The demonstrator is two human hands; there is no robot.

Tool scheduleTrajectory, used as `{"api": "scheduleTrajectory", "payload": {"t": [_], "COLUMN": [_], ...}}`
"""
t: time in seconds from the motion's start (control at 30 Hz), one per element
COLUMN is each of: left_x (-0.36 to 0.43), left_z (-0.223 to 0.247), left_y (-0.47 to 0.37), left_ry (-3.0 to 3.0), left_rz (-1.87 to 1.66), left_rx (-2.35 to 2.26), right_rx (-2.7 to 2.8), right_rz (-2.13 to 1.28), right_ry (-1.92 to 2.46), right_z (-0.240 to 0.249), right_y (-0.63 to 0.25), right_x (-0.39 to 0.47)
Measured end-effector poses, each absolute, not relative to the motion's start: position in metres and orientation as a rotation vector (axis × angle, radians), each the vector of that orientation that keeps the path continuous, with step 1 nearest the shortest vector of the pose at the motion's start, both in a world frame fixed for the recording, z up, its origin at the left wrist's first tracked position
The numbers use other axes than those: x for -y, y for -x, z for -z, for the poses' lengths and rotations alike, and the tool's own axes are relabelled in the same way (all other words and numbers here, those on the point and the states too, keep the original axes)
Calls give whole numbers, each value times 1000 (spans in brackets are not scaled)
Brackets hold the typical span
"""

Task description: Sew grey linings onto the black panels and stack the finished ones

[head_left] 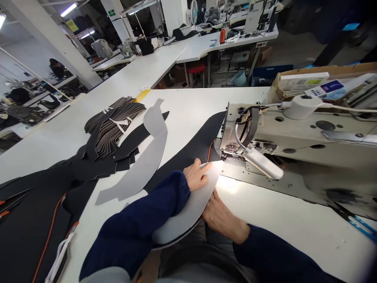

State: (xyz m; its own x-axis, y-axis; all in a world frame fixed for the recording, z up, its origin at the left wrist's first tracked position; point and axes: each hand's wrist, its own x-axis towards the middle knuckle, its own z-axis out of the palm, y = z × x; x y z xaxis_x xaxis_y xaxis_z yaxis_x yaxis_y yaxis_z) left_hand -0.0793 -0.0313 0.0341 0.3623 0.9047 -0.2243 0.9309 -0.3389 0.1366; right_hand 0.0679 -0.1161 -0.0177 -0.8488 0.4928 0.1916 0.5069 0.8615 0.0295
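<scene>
My left hand [196,175] presses flat on a curved grey fabric piece [188,208], close to the needle area of a sewing machine [294,137]. My right hand [221,217] grips the same piece from its lower edge, partly tucked under it. The grey piece lies over a black fabric piece [194,149] with orange stitching that runs under the presser foot. A small lamp [262,163] on the machine lights the spot.
A second curved grey piece [141,165] and a stack of dark cut pieces [114,125] lie to the left on the white table [294,224]. More black fabric sits at the left edge. Boxes stand behind the machine; a person works far left.
</scene>
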Motion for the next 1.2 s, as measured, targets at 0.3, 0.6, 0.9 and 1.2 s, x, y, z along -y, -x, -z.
{"api": "scheduleTrajectory", "payload": {"t": [0.3, 0.6, 0.9, 1.2], "left_x": [16, 5, -1, -5], "left_z": [-36, -39, -40, -37], "left_y": [75, 59, 50, 44], "left_ry": [-2453, -2434, -2422, -2410], "left_rz": [75, 183, 206, 183], "left_rx": [-1682, -1672, -1691, -1671], "right_rx": [2786, 2769, 2762, 2807], "right_rz": [161, 94, 140, 140], "right_ry": [865, 855, 842, 834], "right_z": [10, 13, 9, 9], "right_y": [-65, -75, -79, -86], "right_x": [116, 112, 110, 107]}}
